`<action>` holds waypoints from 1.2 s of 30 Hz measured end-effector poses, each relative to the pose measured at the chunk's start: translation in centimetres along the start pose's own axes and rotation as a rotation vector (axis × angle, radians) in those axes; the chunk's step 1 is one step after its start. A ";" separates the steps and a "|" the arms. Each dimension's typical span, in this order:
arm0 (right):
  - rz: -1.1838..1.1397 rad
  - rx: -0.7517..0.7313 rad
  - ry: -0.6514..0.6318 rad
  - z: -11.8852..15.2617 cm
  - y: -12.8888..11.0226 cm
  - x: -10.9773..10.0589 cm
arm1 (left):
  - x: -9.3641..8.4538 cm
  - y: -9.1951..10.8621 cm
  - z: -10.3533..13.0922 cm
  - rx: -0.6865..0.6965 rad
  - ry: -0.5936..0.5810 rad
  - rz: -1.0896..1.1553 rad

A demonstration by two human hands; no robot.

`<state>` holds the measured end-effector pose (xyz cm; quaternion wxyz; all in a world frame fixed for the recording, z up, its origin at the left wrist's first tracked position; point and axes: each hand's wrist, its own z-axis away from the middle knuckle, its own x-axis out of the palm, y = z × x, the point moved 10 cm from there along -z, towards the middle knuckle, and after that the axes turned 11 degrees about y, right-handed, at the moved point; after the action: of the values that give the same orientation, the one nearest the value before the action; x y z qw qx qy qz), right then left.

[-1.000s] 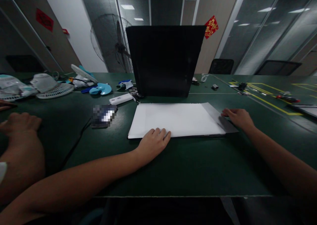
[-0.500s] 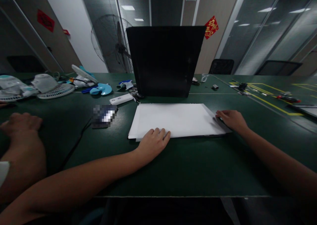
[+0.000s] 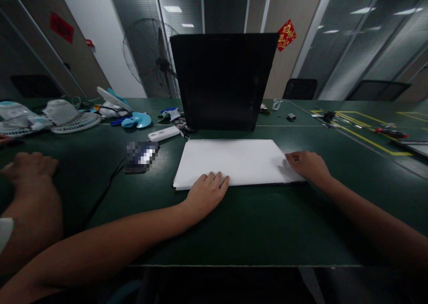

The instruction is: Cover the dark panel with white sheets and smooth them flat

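A stack of white sheets [image 3: 230,159] lies on the green table, with a thin dark edge showing beneath it. My left hand [image 3: 209,190] rests on the front edge of the sheets, its fingers spread a little and flat. At the right edge of the stack, my right hand [image 3: 307,163] has its thumb and fingers pinched together on the sheets. Behind the sheets stands a large black panel [image 3: 224,81], upright and leaning slightly.
Another person's arm [image 3: 33,197] rests on the table [image 3: 250,232] at the left. A pixelated dark device [image 3: 141,157], a white power bank [image 3: 163,133] and a blue fan blade [image 3: 137,120] lie left of the panel. Fan parts [image 3: 63,114] sit farther left.
My right hand has shifted slightly left, bringing the right edge of the top sheets inward. The sheets' left edges now line up more closely. My left hand has barely moved.
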<state>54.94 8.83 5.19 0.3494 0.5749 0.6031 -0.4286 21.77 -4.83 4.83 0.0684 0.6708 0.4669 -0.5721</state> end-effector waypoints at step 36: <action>-0.292 -1.070 0.181 11.3 -16.0 -8.7 | -6.4 1.0 0.3 0.157 0.283 -0.042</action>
<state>39.07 -4.49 10.63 0.4762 0.2626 0.8373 -0.0555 22.87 -9.08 9.59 -0.0626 0.7381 0.4396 -0.5080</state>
